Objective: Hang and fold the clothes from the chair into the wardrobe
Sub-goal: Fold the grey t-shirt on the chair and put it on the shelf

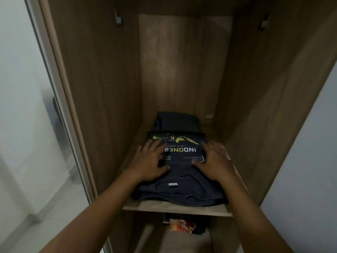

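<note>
Step in hand: the person is placing a folded T-shirt (179, 181) on the wardrobe's (102, 88) shelf (176, 209); judging by the flat palms, they are settling and smoothing it rather than carrying it.
Task's thing: the dark T-shirt, printed with yellow shapes and the word INDONESIA, is lying folded at the near edge of the shelf; its near hem is bunching slightly over the shelf's front lip.
Left hand (151, 161): it is lying flat on the left part of the print, fingers straight and spread, pressing down and gripping nothing.
Right hand (216, 165): it is resting on the shirt's right edge, fingers extended and somewhat blurred; it looks open, with the thumb touching the cloth.
Far side: another dark folded garment (176, 121) is sitting just behind the T-shirt, against the back panel.
Below: a colourful bundle (182, 226) is showing in the lower compartment.
Above: two small brackets (118, 18) are sitting high on the side walls; no rail is showing between them.
Next move, as a judgement: the shirt is probably needing a push farther in so the hem is clearing the lip; then both hands should be lifting off and going back for more clothes; the chair is not in view.
</note>
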The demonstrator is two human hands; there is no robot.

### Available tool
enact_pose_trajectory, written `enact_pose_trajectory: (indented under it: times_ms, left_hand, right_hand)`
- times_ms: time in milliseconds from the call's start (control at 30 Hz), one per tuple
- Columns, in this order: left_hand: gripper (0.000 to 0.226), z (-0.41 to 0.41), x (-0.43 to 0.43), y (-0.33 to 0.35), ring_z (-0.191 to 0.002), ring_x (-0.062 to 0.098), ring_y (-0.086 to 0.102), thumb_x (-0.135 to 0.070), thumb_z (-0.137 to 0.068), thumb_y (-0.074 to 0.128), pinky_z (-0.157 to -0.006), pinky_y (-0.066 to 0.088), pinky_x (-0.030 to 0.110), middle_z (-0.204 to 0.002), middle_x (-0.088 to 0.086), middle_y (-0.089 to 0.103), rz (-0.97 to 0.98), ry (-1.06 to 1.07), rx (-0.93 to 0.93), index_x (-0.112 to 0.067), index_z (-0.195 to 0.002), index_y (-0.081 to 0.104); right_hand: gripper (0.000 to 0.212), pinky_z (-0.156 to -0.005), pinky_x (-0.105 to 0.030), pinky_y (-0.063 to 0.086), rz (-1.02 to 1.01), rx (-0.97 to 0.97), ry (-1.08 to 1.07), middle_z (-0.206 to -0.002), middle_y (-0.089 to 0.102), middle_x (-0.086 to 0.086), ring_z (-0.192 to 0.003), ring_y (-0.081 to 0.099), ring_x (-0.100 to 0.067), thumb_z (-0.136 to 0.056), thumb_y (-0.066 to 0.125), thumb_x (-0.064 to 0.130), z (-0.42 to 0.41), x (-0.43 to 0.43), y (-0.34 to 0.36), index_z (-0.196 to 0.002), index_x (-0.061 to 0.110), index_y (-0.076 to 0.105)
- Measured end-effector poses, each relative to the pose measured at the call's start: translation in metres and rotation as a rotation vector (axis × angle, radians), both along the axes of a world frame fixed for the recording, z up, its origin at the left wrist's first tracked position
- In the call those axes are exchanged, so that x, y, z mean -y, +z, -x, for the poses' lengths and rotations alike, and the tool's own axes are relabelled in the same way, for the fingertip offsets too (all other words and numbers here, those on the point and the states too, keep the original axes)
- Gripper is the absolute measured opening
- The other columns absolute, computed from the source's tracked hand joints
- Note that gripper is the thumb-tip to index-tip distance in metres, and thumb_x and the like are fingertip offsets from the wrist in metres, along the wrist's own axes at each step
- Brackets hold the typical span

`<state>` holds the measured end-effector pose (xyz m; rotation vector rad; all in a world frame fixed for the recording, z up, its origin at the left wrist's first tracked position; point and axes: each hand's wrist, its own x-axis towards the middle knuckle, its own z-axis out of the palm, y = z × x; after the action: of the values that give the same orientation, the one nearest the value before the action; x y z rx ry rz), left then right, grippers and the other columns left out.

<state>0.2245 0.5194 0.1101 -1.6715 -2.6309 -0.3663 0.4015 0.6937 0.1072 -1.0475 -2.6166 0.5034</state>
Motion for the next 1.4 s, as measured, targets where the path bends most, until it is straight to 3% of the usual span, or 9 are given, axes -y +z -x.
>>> enact_pose_trajectory:
  times_ms: [133, 300, 467, 533, 633, 733, 967, 1233, 1400]
  left_hand:
    - [0.086, -0.016, 0.006, -0.029, -0.153, 0.023, -0.007, -0.076, -0.090, 0.034, -0.122, 0.000, 0.049, -0.167, -0.007, -0.003, 0.201, -0.070, 0.009, -0.037, -0.158, 0.001]
    - [0.088, -0.011, 0.016, -0.039, -0.153, 0.020, -0.009, -0.084, -0.084, 0.033, -0.123, 0.000, 0.045, -0.166, -0.012, -0.002, 0.159, -0.050, 0.061, -0.043, -0.157, 0.003]
    - [0.063, 0.000, -0.001, -0.020, -0.140, 0.025, 0.032, -0.069, -0.095, 0.035, -0.113, 0.031, 0.046, -0.155, 0.000, 0.038, 0.043, 0.017, 0.055, -0.034, -0.146, 0.043]
    - [0.059, 0.012, -0.014, -0.014, -0.139, 0.027, 0.035, -0.060, -0.097, 0.041, -0.112, 0.033, 0.047, -0.153, 0.005, 0.040, -0.034, 0.052, 0.022, -0.027, -0.146, 0.043]
    - [0.079, 0.025, -0.026, -0.026, -0.153, 0.027, 0.003, -0.068, -0.094, 0.039, -0.122, 0.010, 0.050, -0.167, -0.002, 0.007, 0.065, 0.067, 0.108, -0.031, -0.158, 0.013]
    - [0.084, 0.030, -0.029, -0.043, -0.153, 0.024, -0.008, -0.073, -0.091, 0.038, -0.123, 0.005, 0.048, -0.167, -0.007, -0.003, 0.077, 0.089, 0.196, -0.035, -0.159, 0.006]
    - [0.083, 0.025, -0.031, -0.028, -0.153, 0.026, -0.003, -0.076, -0.091, 0.027, -0.121, 0.006, 0.054, -0.167, -0.004, -0.002, 0.205, 0.097, 0.084, -0.033, -0.159, 0.005]
    - [0.082, -0.019, 0.023, 0.000, -0.153, 0.027, 0.008, -0.074, -0.092, 0.033, -0.121, 0.014, 0.053, -0.167, -0.001, 0.008, 0.140, 0.027, 0.006, -0.030, -0.158, 0.015]
    - [0.084, -0.061, 0.089, 0.004, -0.151, 0.028, 0.016, -0.075, -0.089, 0.036, -0.118, 0.022, 0.052, -0.166, 0.000, 0.016, 0.039, -0.053, -0.016, -0.027, -0.156, 0.021]
  right_hand:
    - [0.089, -0.118, -0.063, 0.006, 0.016, 0.227, 0.066, -0.167, -0.007, 0.007, -0.153, -0.006, -0.025, -0.087, 0.030, 0.082, 0.000, 0.043, -0.025, -0.158, 0.034, 0.005]
    - [0.103, -0.117, -0.065, -0.003, 0.070, 0.284, 0.006, -0.165, -0.014, 0.011, -0.153, -0.012, -0.022, -0.072, 0.014, 0.096, -0.019, 0.041, -0.036, -0.156, 0.040, -0.003]
    - [0.100, -0.113, -0.069, -0.006, 0.072, 0.246, -0.039, -0.166, 0.009, 0.007, -0.153, 0.001, -0.026, -0.072, 0.002, 0.095, 0.007, 0.026, -0.014, -0.154, 0.040, 0.020]
    - [0.086, -0.114, -0.068, -0.004, 0.001, 0.202, -0.023, -0.167, 0.009, 0.007, -0.153, 0.001, -0.025, -0.084, 0.007, 0.085, 0.025, 0.014, -0.009, -0.155, 0.038, 0.019]
    - [0.077, -0.117, -0.065, 0.000, 0.006, 0.247, 0.037, -0.167, -0.008, 0.007, -0.153, -0.009, -0.026, -0.093, 0.021, 0.074, 0.040, 0.001, -0.019, -0.158, 0.036, 0.003]
    - [0.081, -0.118, -0.062, 0.000, 0.059, 0.269, 0.047, -0.166, -0.015, 0.007, -0.152, -0.013, -0.026, -0.092, 0.025, 0.076, 0.039, -0.006, -0.033, -0.157, 0.037, -0.005]
    - [0.083, -0.115, -0.067, -0.003, 0.045, 0.341, 0.042, -0.166, -0.010, 0.009, -0.153, -0.008, -0.025, -0.091, 0.027, 0.077, 0.041, -0.008, -0.022, -0.157, 0.036, -0.004]
    - [0.078, -0.115, -0.067, -0.002, 0.011, 0.131, 0.023, -0.167, 0.004, 0.008, -0.153, 0.004, -0.024, -0.095, 0.028, 0.071, 0.000, 0.057, 0.000, -0.158, 0.032, 0.005]
    - [0.082, -0.115, -0.067, 0.010, 0.023, -0.023, 0.009, -0.160, 0.029, 0.010, -0.149, 0.023, -0.025, -0.087, 0.027, 0.082, -0.057, 0.128, 0.004, -0.154, 0.035, 0.020]
